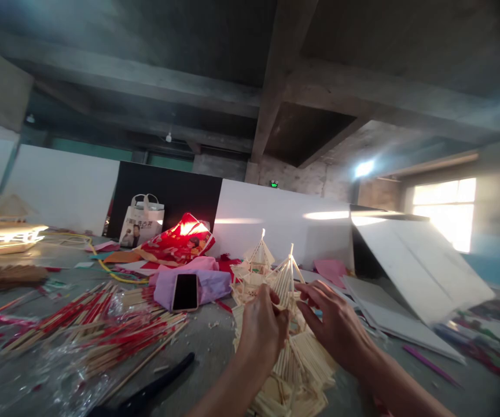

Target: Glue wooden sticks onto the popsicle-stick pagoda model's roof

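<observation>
A pale wooden stick-built model tower (pixel 291 362) with pointed, slatted roofs stands in front of me. My left hand (pixel 265 318) is at its upper left, with thumb and fingers pinched together against the upper roof. Whatever lies between those fingertips is too small to make out. On the other side, my right hand (pixel 334 315) has its fingers bent and apart, the tips close to or touching the upper roof's right side. A second pointed spire (pixel 261 253) rises just behind my left hand. My hands hide part of the model's middle.
Red and pale sticks (pixel 124 330) lie with clear plastic on the left. A phone (pixel 185 292) leans on a purple cloth bundle (pixel 213 284). Nearby are a dark-handled tool (pixel 163 382), a red bag (pixel 176 240), a tote bag (pixel 141 223), white boards (pixel 406 318) and a purple strip (pixel 432 365).
</observation>
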The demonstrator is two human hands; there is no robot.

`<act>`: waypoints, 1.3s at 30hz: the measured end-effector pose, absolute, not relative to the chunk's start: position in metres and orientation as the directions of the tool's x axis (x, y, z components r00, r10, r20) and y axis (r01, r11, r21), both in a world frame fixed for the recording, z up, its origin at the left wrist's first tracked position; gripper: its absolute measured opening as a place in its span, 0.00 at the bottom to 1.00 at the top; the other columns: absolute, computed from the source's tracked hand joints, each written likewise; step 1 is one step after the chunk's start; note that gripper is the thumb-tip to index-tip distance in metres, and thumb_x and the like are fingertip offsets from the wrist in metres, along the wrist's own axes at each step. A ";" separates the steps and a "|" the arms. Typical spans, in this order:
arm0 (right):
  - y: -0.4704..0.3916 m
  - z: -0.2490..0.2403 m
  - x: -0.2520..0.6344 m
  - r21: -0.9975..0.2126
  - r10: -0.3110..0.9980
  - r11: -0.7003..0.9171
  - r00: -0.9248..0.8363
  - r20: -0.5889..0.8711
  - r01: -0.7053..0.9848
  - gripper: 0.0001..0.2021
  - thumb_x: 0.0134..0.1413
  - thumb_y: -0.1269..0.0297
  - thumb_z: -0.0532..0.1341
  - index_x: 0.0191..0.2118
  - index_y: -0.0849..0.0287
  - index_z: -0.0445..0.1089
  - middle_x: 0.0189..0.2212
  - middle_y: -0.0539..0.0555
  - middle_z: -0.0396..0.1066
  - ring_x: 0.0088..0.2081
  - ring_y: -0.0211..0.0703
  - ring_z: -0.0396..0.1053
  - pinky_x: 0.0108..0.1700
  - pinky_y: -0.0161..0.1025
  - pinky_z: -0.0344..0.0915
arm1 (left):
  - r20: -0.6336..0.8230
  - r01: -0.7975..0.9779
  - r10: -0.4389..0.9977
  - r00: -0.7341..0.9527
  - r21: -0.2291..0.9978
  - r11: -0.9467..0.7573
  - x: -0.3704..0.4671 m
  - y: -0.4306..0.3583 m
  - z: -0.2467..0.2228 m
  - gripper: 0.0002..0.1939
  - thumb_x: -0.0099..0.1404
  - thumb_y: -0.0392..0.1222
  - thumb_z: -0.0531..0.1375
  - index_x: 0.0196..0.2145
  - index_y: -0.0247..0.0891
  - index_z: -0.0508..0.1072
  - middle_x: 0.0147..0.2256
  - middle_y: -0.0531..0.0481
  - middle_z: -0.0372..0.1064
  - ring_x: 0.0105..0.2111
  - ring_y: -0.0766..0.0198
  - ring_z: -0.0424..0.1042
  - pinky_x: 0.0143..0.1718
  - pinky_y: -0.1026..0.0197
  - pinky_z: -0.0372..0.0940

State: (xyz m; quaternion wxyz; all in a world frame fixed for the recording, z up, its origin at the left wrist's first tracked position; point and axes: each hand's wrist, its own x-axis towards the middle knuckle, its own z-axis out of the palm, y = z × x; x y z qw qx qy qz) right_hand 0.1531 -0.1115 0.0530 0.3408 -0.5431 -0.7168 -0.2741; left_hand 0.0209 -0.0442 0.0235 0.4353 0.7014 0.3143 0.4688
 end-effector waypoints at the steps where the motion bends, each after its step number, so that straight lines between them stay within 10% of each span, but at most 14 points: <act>1: -0.111 0.053 0.153 0.029 0.591 0.262 -0.184 0.786 0.965 0.11 0.58 0.68 0.53 0.45 0.60 0.66 0.37 0.54 0.68 0.38 0.42 0.65 0.41 0.43 0.64 | 0.381 0.037 0.853 0.356 0.907 -0.420 0.022 -0.044 0.024 0.08 0.55 0.34 0.55 0.30 0.40 0.56 0.16 0.60 0.60 0.11 0.69 0.61 0.10 0.71 0.51; 39: -0.112 0.049 0.147 0.459 0.646 0.064 -0.387 0.658 0.886 0.10 0.54 0.74 0.52 0.41 0.61 0.66 0.31 0.54 0.64 0.35 0.47 0.61 0.37 0.43 0.59 | 0.562 0.153 0.769 0.305 0.768 -0.622 0.020 -0.048 0.016 0.12 0.59 0.38 0.54 0.42 0.39 0.60 0.22 0.55 0.67 0.17 0.69 0.65 0.20 0.68 0.53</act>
